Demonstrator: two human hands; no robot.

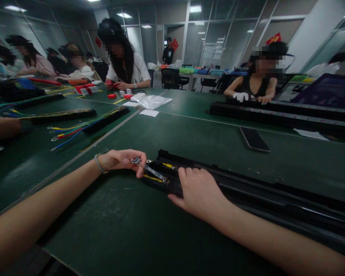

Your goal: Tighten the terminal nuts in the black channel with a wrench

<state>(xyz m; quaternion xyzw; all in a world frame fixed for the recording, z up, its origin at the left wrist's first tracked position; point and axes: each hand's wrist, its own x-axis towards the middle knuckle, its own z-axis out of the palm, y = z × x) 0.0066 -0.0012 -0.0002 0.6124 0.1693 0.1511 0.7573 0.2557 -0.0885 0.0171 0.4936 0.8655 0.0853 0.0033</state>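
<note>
A metal wrench (153,173) is held at its near-left end by my left hand (123,160), with the fingers closed round it. Its other end rests on a small fastener inside the left end of a long black housing (247,184). Yellow-sleeved wires (168,166) lie in the housing, one with a ring terminal sticking out beside my left fingertips. My right hand (199,189) grips the housing just right of the wrench's far end, fingers over it and thumb on the near side.
A phone (254,138) lies beyond the housing. Bundles of coloured wires (71,132) are at the left, near another person's hand (2,128). Across the green table (123,214) are a plastic bag (153,101), more black housings (270,113) and seated people.
</note>
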